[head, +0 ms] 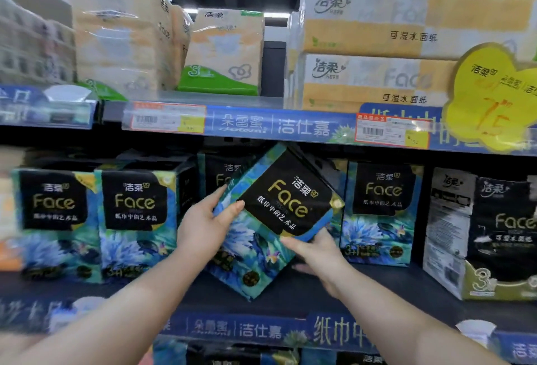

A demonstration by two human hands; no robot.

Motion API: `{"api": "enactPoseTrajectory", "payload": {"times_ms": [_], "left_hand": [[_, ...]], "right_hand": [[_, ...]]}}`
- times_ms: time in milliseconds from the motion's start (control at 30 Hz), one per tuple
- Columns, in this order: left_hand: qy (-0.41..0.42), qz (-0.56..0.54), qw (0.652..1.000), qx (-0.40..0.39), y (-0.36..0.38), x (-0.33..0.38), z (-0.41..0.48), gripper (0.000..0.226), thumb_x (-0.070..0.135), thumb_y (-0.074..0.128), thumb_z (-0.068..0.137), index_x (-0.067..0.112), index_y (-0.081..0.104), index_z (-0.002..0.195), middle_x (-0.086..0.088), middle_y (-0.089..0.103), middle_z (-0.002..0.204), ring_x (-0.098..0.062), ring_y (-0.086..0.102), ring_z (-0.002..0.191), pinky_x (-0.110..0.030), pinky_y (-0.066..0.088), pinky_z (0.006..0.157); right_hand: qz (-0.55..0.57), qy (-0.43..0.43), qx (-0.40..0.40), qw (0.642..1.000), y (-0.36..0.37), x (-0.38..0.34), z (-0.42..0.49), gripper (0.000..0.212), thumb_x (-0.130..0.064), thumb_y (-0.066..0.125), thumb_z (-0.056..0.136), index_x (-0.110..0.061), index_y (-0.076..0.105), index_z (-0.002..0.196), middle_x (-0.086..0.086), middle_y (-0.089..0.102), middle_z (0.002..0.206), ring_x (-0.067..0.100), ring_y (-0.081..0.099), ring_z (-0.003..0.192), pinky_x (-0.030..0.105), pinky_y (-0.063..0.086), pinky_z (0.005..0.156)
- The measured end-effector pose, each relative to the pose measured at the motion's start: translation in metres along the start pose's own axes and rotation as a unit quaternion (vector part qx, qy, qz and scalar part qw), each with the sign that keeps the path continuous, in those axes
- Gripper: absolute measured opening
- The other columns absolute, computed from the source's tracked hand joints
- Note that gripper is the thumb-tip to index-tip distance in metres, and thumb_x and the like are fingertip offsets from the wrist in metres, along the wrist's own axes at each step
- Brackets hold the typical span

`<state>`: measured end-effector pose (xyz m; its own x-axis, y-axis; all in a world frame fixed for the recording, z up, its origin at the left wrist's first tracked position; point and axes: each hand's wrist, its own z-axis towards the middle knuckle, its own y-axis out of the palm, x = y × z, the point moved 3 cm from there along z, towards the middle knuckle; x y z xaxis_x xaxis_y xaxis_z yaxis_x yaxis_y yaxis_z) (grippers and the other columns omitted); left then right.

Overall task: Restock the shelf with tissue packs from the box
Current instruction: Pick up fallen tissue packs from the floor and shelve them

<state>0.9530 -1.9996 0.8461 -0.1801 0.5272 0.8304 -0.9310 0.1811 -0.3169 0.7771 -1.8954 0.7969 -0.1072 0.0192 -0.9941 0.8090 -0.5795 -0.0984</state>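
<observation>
Both hands grip one tissue pack (271,219), which hangs tilted in the gap of the middle shelf (290,292), its lower corner near the front edge of the shelf board and its upper corner close under the price rail (261,126) of the shelf above. The left hand (203,228) holds the upper left side with the thumb on the front face, and the right hand (316,251) supports the lower right side from below, fingers partly hidden behind the pack. I think the main risk is that the upper corner catches on the rail, or that the pack pushes the standing pack on the right (380,210) or the one behind it (220,178), because the gap between the neighbours looks only a little wider than the pack. If the pack goes in tilted, it may stay crooked or tip a neighbour backward. The wrapping is a thin glossy plastic film, printed with blue flowers and a black label, so it can slip in the fingers, and a hard squeeze can dent it, since the content is soft paper. The pack is a block with slightly rounded corners. The two packs at the left (96,219) stand upright in a row near the front edge. The box is not visible in this view.
</observation>
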Motion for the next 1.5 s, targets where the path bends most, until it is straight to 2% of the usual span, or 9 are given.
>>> {"api": "enactPoseTrajectory", "payload": {"times_ms": [167, 333, 467, 633, 800, 1100, 1267, 1400, 1500], "left_hand": [[-0.034, -0.008, 0.999, -0.017, 0.001, -0.022, -0.010, 0.064, 0.037, 0.057, 0.090, 0.018, 0.031, 0.146, 0.001, 0.050, 0.134, -0.022, 0.049, 0.127, -0.034, 0.043, 0.099], [0.038, 0.113, 0.992, 0.035, -0.013, -0.019, -0.013, 0.087, 0.021, 0.058, 0.091, 0.019, -0.005, 0.151, -0.003, 0.007, 0.159, -0.020, 0.021, 0.144, -0.031, 0.032, 0.109], [0.168, 0.256, 0.952, 0.005, -0.010, -0.019, -0.021, 0.096, 0.027, 0.057, 0.090, 0.031, -0.026, 0.138, 0.004, -0.038, 0.149, -0.023, -0.013, 0.147, -0.036, 0.029, 0.114], [0.240, 0.473, 0.848, 0.015, -0.009, -0.044, -0.016, 0.114, 0.039, 0.089, 0.047, 0.015, 0.030, 0.142, -0.015, 0.016, 0.153, -0.037, 0.000, 0.145, -0.049, 0.026, 0.104], [0.226, 0.567, 0.792, 0.010, -0.012, -0.047, -0.002, 0.104, 0.024, 0.061, 0.085, 0.009, -0.027, 0.139, -0.019, -0.044, 0.140, -0.031, -0.042, 0.129, -0.047, -0.015, 0.108], [0.201, 0.589, 0.783, -0.011, -0.013, -0.058, 0.006, 0.110, 0.028, 0.059, 0.088, 0.014, -0.042, 0.132, -0.017, -0.048, 0.139, -0.031, -0.049, 0.126, -0.048, -0.016, 0.106], [0.208, 0.569, 0.795, -0.008, -0.018, -0.057, 0.005, 0.129, 0.037, 0.090, 0.046, 0.012, 0.011, 0.145, -0.015, 0.010, 0.152, -0.035, 0.002, 0.143, -0.049, 0.021, 0.107], [0.199, 0.570, 0.796, -0.034, -0.015, -0.050, 0.000, 0.104, 0.032, 0.064, 0.084, 0.014, -0.022, 0.141, -0.016, -0.030, 0.148, -0.032, -0.020, 0.143, -0.050, 0.003, 0.116], [0.172, 0.568, 0.803, -0.054, -0.018, -0.039, -0.003, 0.090, 0.040, 0.048, 0.094, 0.018, -0.023, 0.144, -0.011, -0.034, 0.151, -0.029, -0.022, 0.144, -0.050, -0.003, 0.117]], "right_hand": [[-0.055, -0.090, 0.038, 0.994, 0.005, -0.019, 0.000, 0.032, -0.015, 0.071, 0.083, -0.026, 0.054, 0.107, -0.001, 0.066, 0.110, 0.016, 0.063, 0.099, 0.033, 0.052, 0.079], [-0.125, -0.122, 0.031, 0.984, 0.033, -0.029, 0.004, 0.069, -0.017, 0.073, 0.081, -0.026, 0.041, 0.141, -0.005, 0.062, 0.125, 0.015, 0.057, 0.117, 0.039, 0.046, 0.102], [-0.201, -0.101, -0.007, 0.974, 0.043, -0.021, 0.007, 0.093, -0.027, 0.083, 0.068, -0.038, 0.027, 0.141, -0.013, 0.061, 0.117, 0.012, 0.060, 0.104, 0.037, 0.048, 0.100], [-0.258, -0.039, 0.005, 0.965, 0.054, -0.001, 0.005, 0.107, -0.025, 0.082, 0.070, -0.027, 0.010, 0.149, -0.007, 0.057, 0.124, 0.016, 0.058, 0.107, 0.031, 0.048, 0.093], [-0.292, -0.040, 0.047, 0.954, 0.068, -0.004, 0.004, 0.097, -0.035, 0.077, 0.076, -0.028, 0.013, 0.148, -0.004, 0.056, 0.129, 0.020, 0.060, 0.109, 0.030, 0.047, 0.077], [-0.310, -0.034, 0.030, 0.950, 0.067, -0.009, 0.004, 0.103, -0.039, 0.075, 0.076, -0.030, 0.003, 0.149, -0.004, 0.052, 0.136, 0.022, 0.057, 0.115, 0.030, 0.047, 0.085], [-0.296, -0.029, 0.015, 0.955, 0.067, -0.010, 0.001, 0.103, -0.036, 0.075, 0.078, -0.029, 0.001, 0.150, -0.003, 0.049, 0.139, 0.022, 0.055, 0.119, 0.029, 0.045, 0.086], [-0.261, -0.027, -0.008, 0.965, 0.065, -0.010, 0.003, 0.102, -0.028, 0.077, 0.076, -0.031, 0.006, 0.149, -0.005, 0.051, 0.135, 0.017, 0.053, 0.113, 0.029, 0.043, 0.093], [-0.254, -0.026, -0.042, 0.966, 0.057, -0.014, 0.001, 0.099, -0.022, 0.076, 0.078, -0.031, 0.008, 0.150, -0.005, 0.052, 0.130, 0.014, 0.051, 0.110, 0.029, 0.042, 0.098]]}}
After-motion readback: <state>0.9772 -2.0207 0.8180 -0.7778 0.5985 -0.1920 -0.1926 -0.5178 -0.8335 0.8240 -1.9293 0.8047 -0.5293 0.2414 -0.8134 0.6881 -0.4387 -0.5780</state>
